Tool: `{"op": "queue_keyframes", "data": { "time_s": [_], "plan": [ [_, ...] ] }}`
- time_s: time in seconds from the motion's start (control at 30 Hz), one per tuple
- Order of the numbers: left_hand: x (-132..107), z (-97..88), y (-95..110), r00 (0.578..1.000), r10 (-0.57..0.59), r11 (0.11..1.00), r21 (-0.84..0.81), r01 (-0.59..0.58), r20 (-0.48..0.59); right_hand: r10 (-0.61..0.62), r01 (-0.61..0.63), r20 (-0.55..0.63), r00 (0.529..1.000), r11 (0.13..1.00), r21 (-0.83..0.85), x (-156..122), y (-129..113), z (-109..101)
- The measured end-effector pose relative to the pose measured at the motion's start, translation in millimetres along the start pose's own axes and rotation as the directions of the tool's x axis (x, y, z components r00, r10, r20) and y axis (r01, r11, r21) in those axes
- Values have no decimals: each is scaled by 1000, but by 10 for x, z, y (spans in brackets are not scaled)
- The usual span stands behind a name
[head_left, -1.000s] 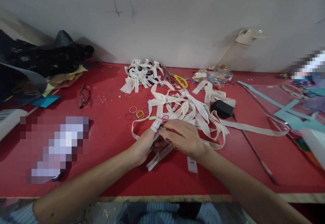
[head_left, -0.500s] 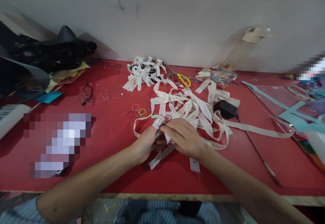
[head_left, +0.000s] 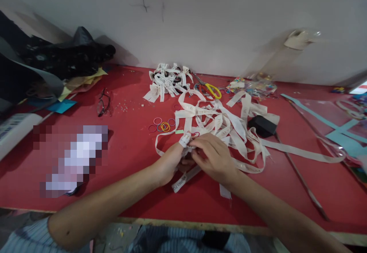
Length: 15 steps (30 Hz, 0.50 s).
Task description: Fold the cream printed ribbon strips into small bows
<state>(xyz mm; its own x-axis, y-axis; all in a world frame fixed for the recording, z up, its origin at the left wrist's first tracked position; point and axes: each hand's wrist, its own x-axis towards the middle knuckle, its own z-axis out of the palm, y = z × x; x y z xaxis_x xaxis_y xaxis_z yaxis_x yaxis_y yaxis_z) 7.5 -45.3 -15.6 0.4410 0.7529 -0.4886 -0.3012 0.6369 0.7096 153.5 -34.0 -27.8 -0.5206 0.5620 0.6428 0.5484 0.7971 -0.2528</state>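
My left hand is closed on a piece of white printed ribbon, part of which wraps over its fingers. From the right, my right hand pinches at the same ribbon, its fingertips meeting the left hand's. A pink elastic band shows just above the fingertips. Around and beyond both hands spreads a loose tangle of cream ribbon with printed lettering. Left of the tangle lie several coloured elastic bands. What sits inside the fingers is mostly hidden.
Tied ribbon pieces are heaped by the wall, beside yellow-handled scissors. A black block lies at the tangle's right. Eyeglasses rest on the red table at left. A thin rod lies at right.
The view has shifted slightly, so everything sits a little further right. Both hands stay together at the ribbon, and the right fingers have changed position slightly around it.
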Motion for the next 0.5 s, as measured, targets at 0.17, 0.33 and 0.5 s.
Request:
{"op": "queue_keyframes", "data": {
  "time_s": [0.17, 0.33, 0.5],
  "plan": [
    [-21, 47, -8, 999, 35, 996, 87, -35, 5, 14, -15, -17, 1000, 999, -47, 6, -31, -2],
    [-30, 82, -58, 996, 47, 998, 49, -50, 74, -46, 34, -150, 988, 996, -82, 11, -36, -9],
    [-45, 113, -78, 994, -23, 999, -39, 27, 104, -125, 109, -183, 975, 989, -98, 61, -41, -63]
  ]
}}
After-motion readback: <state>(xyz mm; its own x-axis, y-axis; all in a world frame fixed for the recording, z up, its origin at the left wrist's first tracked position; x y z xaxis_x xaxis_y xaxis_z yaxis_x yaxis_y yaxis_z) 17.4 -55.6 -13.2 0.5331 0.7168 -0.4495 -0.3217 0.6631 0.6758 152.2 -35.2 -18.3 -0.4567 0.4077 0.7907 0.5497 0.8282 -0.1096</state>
